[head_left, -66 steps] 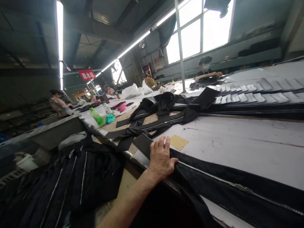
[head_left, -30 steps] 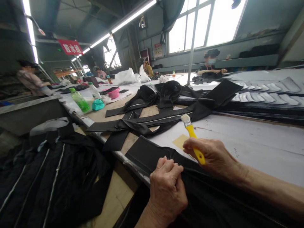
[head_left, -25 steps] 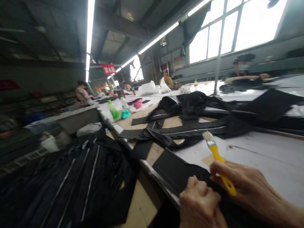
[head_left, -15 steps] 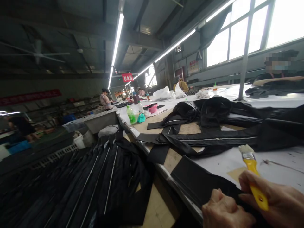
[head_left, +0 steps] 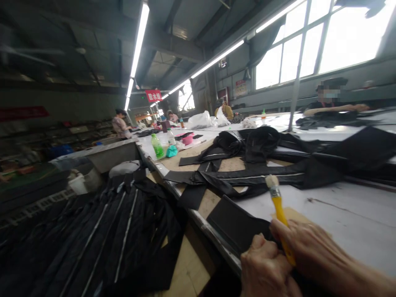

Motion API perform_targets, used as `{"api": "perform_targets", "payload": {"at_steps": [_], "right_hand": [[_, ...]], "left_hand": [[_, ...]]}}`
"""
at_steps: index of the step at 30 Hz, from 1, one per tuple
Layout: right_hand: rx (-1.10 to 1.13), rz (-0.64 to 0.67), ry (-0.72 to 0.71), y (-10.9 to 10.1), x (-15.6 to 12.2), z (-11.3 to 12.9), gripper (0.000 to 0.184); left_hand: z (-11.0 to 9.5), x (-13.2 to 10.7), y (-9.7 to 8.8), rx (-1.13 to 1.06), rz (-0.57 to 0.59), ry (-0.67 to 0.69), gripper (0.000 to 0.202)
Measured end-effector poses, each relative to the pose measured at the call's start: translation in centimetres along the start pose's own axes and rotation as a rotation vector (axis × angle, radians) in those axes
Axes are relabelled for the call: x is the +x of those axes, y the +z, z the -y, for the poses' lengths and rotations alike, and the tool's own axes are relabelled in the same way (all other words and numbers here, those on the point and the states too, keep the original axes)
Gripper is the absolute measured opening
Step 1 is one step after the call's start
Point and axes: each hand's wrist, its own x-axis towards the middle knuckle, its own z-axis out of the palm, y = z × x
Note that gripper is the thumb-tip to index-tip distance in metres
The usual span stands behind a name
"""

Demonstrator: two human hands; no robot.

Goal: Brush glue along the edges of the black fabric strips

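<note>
A paintbrush [head_left: 279, 208] with a yellow handle and pale bristles points up and away from me, gripped in my right hand [head_left: 309, 243]. Right beside it, my left hand [head_left: 266, 264] is closed at the near end of a black fabric strip [head_left: 236, 225], which lies along the table edge. My curled fingers hide that end of the strip. Beyond the bristles, black garment pieces with pale zipper lines [head_left: 247, 177] lie across the table.
Black garments [head_left: 102, 231] hang or lie in a row at the left. A green bottle [head_left: 157, 146], a teal bundle [head_left: 171, 151] and a pink bowl [head_left: 187, 138] stand further along the table [head_left: 340, 214]. A metal post [head_left: 296, 86] rises there; a co-worker [head_left: 331, 103] sits across.
My view has swung a little to the right. Both hands and the brush appear further left in the picture and closer together. The brush is still held.
</note>
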Motion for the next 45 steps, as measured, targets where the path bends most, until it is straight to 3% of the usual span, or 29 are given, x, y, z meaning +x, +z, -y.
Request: {"api": "perform_targets", "payload": {"at_steps": [3,8,15,21,26,31,38,45], "right_hand": [[0.006,0.143,-0.029,-2.3,0.6,-0.7,0.009],[0.097,0.097,0.13,-4.3,0.7,-1.9,0.011],[0.197,0.17,0.232,-2.6,0.9,0.3,0.008],[0.389,0.15,0.149,-3.0,1.1,-0.1,0.008],[0.605,0.077,0.277,-3.1,1.2,-0.2,0.008],[0.5,0.097,0.185,-3.9,0.7,0.1,0.005],[0.299,0.123,0.206,-4.4,-0.4,0.2,0.013],[0.38,0.057,0.223,-3.5,0.1,-0.3,0.006]], "left_hand": [[-0.5,0.7,-1.4,-0.081,0.026,0.009,0.012],[-0.7,0.8,-1.9,-0.14,0.063,0.007,0.019],[-0.8,0.7,-1.9,-0.123,0.082,-0.006,0.024],[-0.9,0.8,-2.0,-0.129,0.075,-0.009,0.025],[-0.8,0.9,-2.1,-0.132,0.082,-0.044,0.023],[-0.8,0.9,-2.1,-0.121,0.092,-0.041,0.021],[-0.9,1.0,-2.2,-0.09,0.108,-0.041,0.021],[-0.8,0.8,-2.1,-0.101,0.107,-0.052,0.022]]}}
